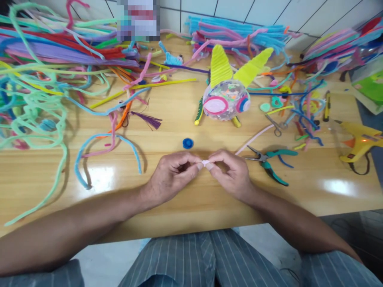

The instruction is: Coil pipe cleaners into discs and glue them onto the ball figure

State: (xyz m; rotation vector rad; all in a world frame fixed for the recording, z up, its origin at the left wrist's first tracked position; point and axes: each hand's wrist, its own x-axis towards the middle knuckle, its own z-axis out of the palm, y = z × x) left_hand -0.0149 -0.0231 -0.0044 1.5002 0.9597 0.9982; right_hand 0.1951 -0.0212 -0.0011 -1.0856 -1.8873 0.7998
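Observation:
Between the fingertips of my left hand (176, 171) and my right hand (231, 171), a pale pink pipe cleaner (205, 162) is pinched at its end. Its long tail (254, 139) runs out behind my right hand toward the upper right. Both hands are closed, thumb against forefinger, just above the table. A dark blue coiled disc (188, 143) lies just beyond my left hand. Farther back stands a clear ball-shaped figure (226, 101) with yellow ears and oval eyes, one pink-rimmed, the other blue and pink. To the right of my right hand rest open green-handled pliers (266, 157).
Tangled and bundled pipe cleaners (38, 107) cover the left side. More bundles (239, 34) lie along the tiled wall. At right are small scissors (274, 125), a yellow cutter (327, 105) and a yellow glue gun (360, 141). A purple tassel (148, 119) lies left of centre.

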